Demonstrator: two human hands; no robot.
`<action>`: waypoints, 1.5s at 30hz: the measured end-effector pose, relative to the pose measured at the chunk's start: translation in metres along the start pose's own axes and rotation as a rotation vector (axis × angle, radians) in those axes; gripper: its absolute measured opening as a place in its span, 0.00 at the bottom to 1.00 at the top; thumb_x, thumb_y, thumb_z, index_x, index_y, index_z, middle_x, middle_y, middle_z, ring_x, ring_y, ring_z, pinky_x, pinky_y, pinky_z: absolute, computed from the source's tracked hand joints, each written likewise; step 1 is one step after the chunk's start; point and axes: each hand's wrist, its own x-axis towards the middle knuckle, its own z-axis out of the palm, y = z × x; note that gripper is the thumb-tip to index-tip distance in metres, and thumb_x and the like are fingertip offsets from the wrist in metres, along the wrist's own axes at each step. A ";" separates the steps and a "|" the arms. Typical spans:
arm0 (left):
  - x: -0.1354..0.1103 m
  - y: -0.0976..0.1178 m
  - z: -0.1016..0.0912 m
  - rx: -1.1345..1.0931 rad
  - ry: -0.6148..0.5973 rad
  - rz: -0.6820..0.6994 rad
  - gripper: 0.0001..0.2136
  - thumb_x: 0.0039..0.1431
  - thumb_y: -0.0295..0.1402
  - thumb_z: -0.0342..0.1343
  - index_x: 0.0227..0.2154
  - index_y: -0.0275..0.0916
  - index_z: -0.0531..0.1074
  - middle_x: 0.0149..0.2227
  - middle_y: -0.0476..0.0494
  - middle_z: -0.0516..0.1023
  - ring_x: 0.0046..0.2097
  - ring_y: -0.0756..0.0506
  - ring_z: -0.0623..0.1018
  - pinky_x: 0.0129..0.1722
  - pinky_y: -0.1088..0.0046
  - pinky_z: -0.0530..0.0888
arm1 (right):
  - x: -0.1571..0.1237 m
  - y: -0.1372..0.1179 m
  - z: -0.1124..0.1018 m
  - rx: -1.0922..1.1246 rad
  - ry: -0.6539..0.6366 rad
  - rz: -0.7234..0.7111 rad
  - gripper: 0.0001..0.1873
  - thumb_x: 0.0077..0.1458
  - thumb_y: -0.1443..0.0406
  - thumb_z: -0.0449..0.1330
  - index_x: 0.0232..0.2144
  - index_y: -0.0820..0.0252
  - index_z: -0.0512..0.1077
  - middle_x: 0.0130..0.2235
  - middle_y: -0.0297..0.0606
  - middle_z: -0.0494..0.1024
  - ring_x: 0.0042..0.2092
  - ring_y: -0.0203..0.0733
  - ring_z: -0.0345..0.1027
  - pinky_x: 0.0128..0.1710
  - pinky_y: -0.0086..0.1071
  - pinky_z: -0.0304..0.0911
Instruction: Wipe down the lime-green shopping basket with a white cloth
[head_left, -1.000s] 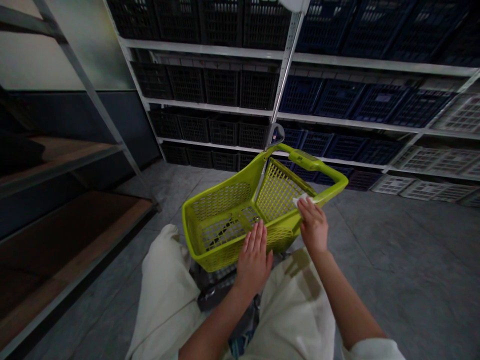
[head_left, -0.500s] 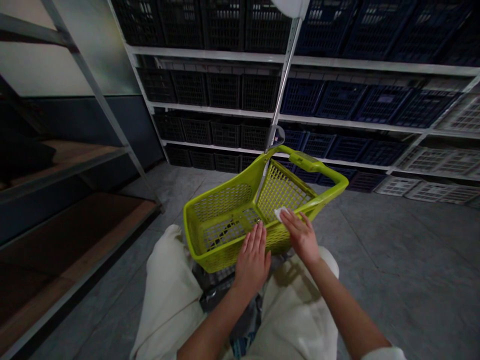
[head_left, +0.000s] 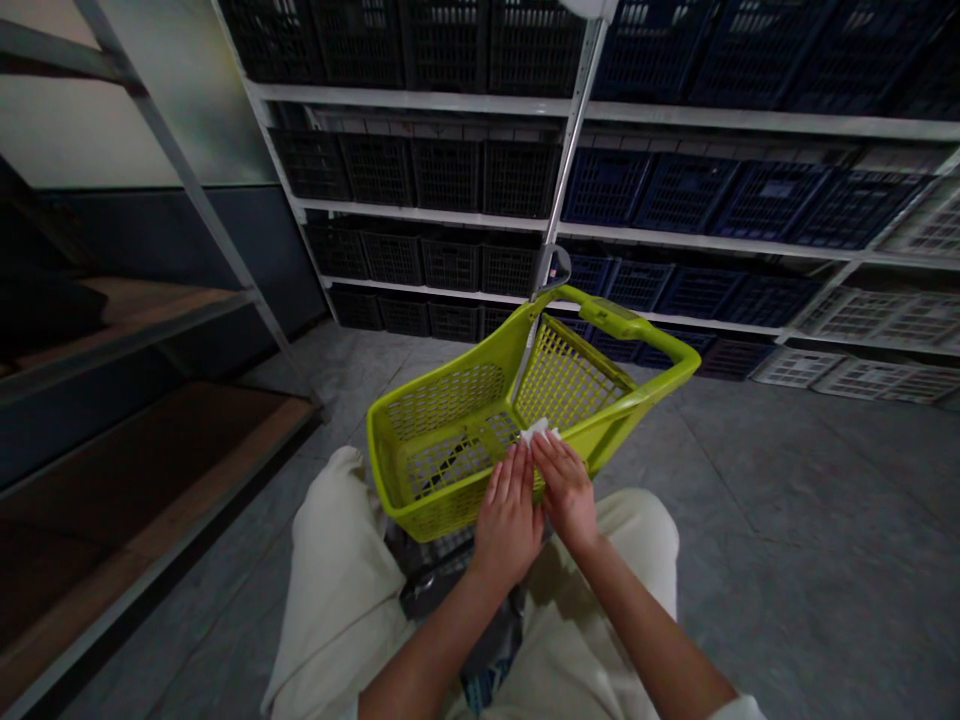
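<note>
A yellow-green plastic shopping cart basket (head_left: 442,515) with lattice walls stands between my knees. My left hand (head_left: 508,515) lies on its near rim, fingers stretched out and side by side, the thumb down outside. Right beside it, my right hand (head_left: 566,490) presses a crumpled white cloth (head_left: 538,430) against the same rim; part of the cloth sticks out past the fingertips. The two hands almost touch. The cart's handle (head_left: 671,370) rises at the right, beyond my right hand.
Racks of black crates (head_left: 450,175) and blue crates (head_left: 682,195) line the far side, with white crates (head_left: 862,375) at the right. A metal shelf with brown boards (head_left: 150,480) stands at the left. Grey floor (head_left: 795,520) surrounds the cart.
My right hand has slid left along the rim with the white cloth, up to my left hand. The left hand has stayed in place on the rim.
</note>
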 end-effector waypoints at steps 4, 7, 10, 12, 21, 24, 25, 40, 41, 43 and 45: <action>-0.001 -0.002 -0.001 0.025 -0.002 -0.003 0.31 0.68 0.35 0.42 0.69 0.28 0.43 0.72 0.37 0.45 0.72 0.42 0.47 0.69 0.61 0.54 | 0.000 0.013 -0.009 -0.015 -0.080 -0.085 0.41 0.50 0.79 0.47 0.66 0.59 0.57 0.62 0.43 0.70 0.67 0.44 0.57 0.63 0.45 0.60; -0.001 -0.003 -0.003 0.034 0.002 -0.003 0.31 0.68 0.35 0.41 0.70 0.29 0.42 0.72 0.38 0.44 0.72 0.42 0.47 0.69 0.61 0.54 | 0.010 0.064 -0.037 -0.115 -0.096 -0.085 0.39 0.50 0.80 0.47 0.64 0.58 0.62 0.61 0.42 0.71 0.65 0.43 0.60 0.64 0.44 0.58; -0.001 -0.003 -0.003 0.033 0.009 0.003 0.31 0.68 0.34 0.41 0.70 0.30 0.40 0.72 0.38 0.44 0.72 0.42 0.46 0.69 0.61 0.55 | 0.022 0.114 -0.066 -0.266 0.010 0.035 0.37 0.48 0.80 0.49 0.60 0.57 0.67 0.59 0.42 0.74 0.63 0.45 0.64 0.62 0.45 0.58; -0.001 -0.002 -0.003 0.031 0.012 0.003 0.31 0.68 0.34 0.41 0.70 0.30 0.40 0.72 0.38 0.44 0.72 0.42 0.47 0.69 0.61 0.55 | 0.028 0.128 -0.074 -0.333 0.066 0.125 0.35 0.47 0.79 0.50 0.57 0.58 0.70 0.58 0.43 0.75 0.62 0.47 0.65 0.62 0.46 0.57; 0.001 0.001 -0.003 0.009 -0.008 -0.007 0.32 0.67 0.35 0.43 0.69 0.28 0.42 0.72 0.37 0.43 0.72 0.41 0.45 0.69 0.59 0.54 | 0.005 0.012 -0.011 -0.119 -0.026 0.095 0.41 0.45 0.79 0.48 0.62 0.58 0.63 0.61 0.40 0.72 0.65 0.44 0.60 0.63 0.43 0.54; 0.000 -0.001 -0.003 0.020 -0.007 -0.005 0.31 0.67 0.35 0.42 0.70 0.29 0.41 0.72 0.38 0.43 0.72 0.42 0.45 0.70 0.60 0.53 | 0.002 0.007 -0.011 -0.063 -0.087 -0.009 0.41 0.45 0.80 0.48 0.63 0.58 0.63 0.61 0.40 0.71 0.66 0.42 0.59 0.64 0.42 0.52; 0.000 -0.001 -0.003 0.025 -0.006 -0.006 0.31 0.67 0.34 0.42 0.70 0.29 0.41 0.72 0.38 0.43 0.72 0.42 0.46 0.69 0.60 0.53 | 0.003 0.015 -0.017 -0.067 -0.108 -0.042 0.40 0.46 0.80 0.47 0.62 0.58 0.63 0.61 0.40 0.72 0.66 0.41 0.59 0.64 0.42 0.51; 0.001 0.002 -0.002 0.003 -0.001 -0.018 0.33 0.67 0.35 0.43 0.70 0.29 0.39 0.72 0.37 0.43 0.72 0.42 0.45 0.69 0.60 0.54 | 0.016 0.033 -0.026 -0.184 0.037 0.213 0.37 0.45 0.79 0.50 0.58 0.51 0.68 0.56 0.37 0.77 0.61 0.45 0.66 0.64 0.45 0.43; 0.001 0.001 -0.002 0.009 -0.007 -0.014 0.33 0.67 0.35 0.43 0.70 0.29 0.40 0.72 0.37 0.43 0.72 0.42 0.45 0.69 0.60 0.54 | 0.012 0.016 -0.018 -0.144 0.013 0.201 0.37 0.46 0.79 0.50 0.58 0.51 0.68 0.57 0.36 0.76 0.62 0.43 0.65 0.65 0.44 0.43; 0.001 -0.001 -0.002 0.019 -0.016 -0.005 0.33 0.66 0.35 0.44 0.70 0.29 0.41 0.72 0.37 0.44 0.72 0.42 0.46 0.69 0.61 0.54 | 0.007 -0.009 -0.006 -0.084 -0.020 0.164 0.37 0.47 0.79 0.49 0.58 0.53 0.67 0.58 0.36 0.75 0.63 0.41 0.64 0.65 0.42 0.43; 0.000 -0.003 -0.003 0.025 -0.019 0.002 0.33 0.66 0.34 0.44 0.70 0.29 0.41 0.72 0.38 0.45 0.72 0.42 0.47 0.69 0.61 0.55 | 0.005 -0.013 -0.006 -0.055 -0.050 0.098 0.37 0.47 0.79 0.48 0.58 0.54 0.67 0.59 0.36 0.75 0.63 0.40 0.64 0.66 0.43 0.42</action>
